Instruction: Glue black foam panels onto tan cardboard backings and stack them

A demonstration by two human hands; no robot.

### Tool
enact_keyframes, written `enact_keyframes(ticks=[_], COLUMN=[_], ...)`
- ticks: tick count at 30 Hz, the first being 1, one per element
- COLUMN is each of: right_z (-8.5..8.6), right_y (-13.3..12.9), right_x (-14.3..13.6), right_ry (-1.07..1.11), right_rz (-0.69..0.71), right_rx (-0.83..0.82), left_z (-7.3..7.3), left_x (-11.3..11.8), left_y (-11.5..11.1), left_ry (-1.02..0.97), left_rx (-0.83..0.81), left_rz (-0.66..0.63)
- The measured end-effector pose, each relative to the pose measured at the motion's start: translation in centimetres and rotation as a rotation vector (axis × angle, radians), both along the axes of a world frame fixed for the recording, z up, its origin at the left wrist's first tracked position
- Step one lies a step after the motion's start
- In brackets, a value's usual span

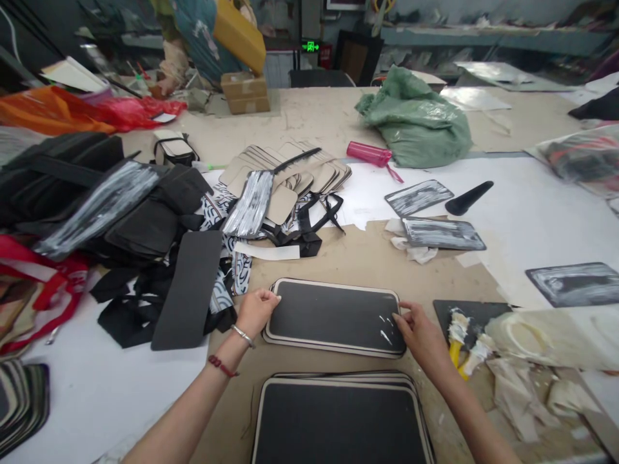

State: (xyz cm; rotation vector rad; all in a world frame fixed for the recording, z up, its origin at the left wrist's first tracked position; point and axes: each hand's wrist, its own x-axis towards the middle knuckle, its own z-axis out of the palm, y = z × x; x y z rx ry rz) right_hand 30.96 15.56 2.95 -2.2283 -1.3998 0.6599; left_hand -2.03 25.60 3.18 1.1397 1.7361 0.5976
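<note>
Just beyond a nearer stack of panels [338, 422], the pale-edged black panel [329, 316] lies crosswise, long axis left to right; my left grip [254, 314] pinches its left end, my right grip [422, 332] its right, neither clearly nearer; rightward lies a whitish container [541, 338], contents unclear; farther off, a green sack [420, 122] hides whatever it holds

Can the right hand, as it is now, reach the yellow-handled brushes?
Probably yes: the brushes lie close beside the right hand, with nothing visible between. It touches the edge of the black panel, and would have to leave it.
</note>
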Motion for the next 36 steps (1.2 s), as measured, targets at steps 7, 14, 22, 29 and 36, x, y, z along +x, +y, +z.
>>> enact_keyframes(ticks=[7,14,22,29,36], right_z=[0.4,0.5,1.1,1.2,0.9], right_y=[0.1,0.3,0.3,0.2,0.1], right_x=[-0.2,0.1,-0.5,-1.1,-1.1], right_ry=[-0.036,-0.062,-0.087,-0.112,-0.105], right_rz=[-0.014,-0.011,0.021,0.004,-0.001], right_rx=[-0.033,-0.095,-0.093,-0.087,-0.076], left_z=[0.1,-0.1,0.6,0.6,0.4], left_x=[0.1,0.3,0.2,-0.1,-0.1], left_y=[0.0,0.1,0.1,0.3,0.4], left_ry=[0.022,0.109,0.132,0.127,0.159], left_rx=[0.019,0.030,0.014,0.021,0.015], left_rz=[-0.007,0.005,-0.036,-0.079,-0.081])
